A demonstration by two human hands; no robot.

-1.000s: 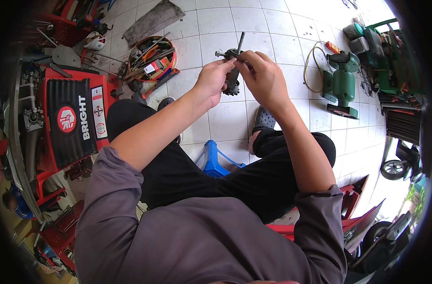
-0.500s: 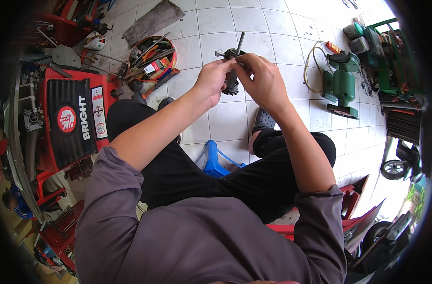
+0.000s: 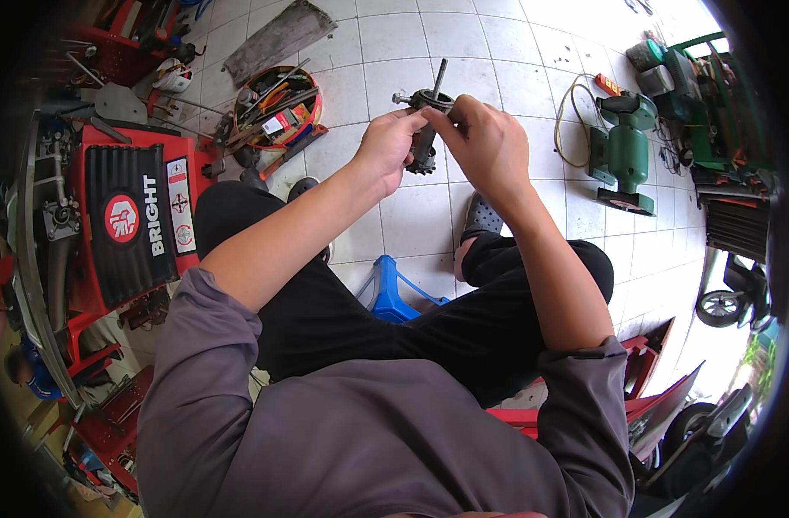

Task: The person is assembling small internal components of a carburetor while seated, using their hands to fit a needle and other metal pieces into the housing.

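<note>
My left hand (image 3: 386, 147) is closed round a dark metal shaft part (image 3: 425, 145), held up over the floor between my knees. A thin grey rod (image 3: 441, 76) sticks out of its far end, beside a dark ring (image 3: 432, 98) with a silver bolt (image 3: 400, 97) pointing left. The near end has a toothed edge (image 3: 422, 164). Against the part's right side is my right hand (image 3: 489, 147), thumb stretched over it just below the ring and fingers curled. Whatever those curled fingers pinch is hidden.
A round tub (image 3: 318, 105) of hand tools sits at the far left, near a worn grey board (image 3: 282, 39). Left stands a red machine (image 3: 109, 216). A green bench grinder (image 3: 626, 155) rests on the tiles at right, its cord beside it. Between my legs is a blue stool (image 3: 392, 302).
My right hand has shifted slightly right and its fingers have curled more, uncovering more of the ring. My left hand and the shaft part stay nearly in place.
</note>
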